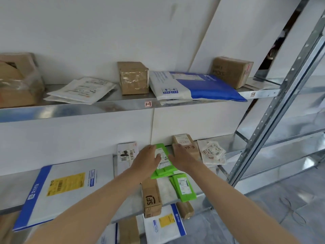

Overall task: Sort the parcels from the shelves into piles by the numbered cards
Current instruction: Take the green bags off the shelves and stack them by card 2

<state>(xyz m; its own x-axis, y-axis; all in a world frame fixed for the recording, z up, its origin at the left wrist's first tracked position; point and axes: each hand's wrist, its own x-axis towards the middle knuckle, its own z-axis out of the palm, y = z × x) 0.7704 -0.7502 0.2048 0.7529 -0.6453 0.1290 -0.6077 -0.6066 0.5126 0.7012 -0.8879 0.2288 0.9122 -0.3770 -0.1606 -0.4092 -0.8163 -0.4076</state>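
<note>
We record, by size:
- Upper shelf (70, 110) and lower shelf (10, 191), both steel.
- Large white mailer (66, 191), blue-edged, lying at the left of the lower shelf.
- Blue-and-white mailer (193, 85) on the upper shelf, beside a taped brown box (133, 78).
- Long carton (152, 198) at the front of the lower shelf.
- Green parcels (165, 166), stacked mid-shelf on the lower shelf.
- Our left hand (146, 160) rests on the stack's left side and our right hand (182, 160) flanks its right side. Both hands have straight fingers and neither is clenched.
- Numbered card (148, 104) on the upper shelf's front edge.

You were in a parcel storeroom. Metal shelves (70, 110) held brown boxes (133, 78) and mail bags (193, 87), with a numbered card (148, 104) on one edge.
</note>
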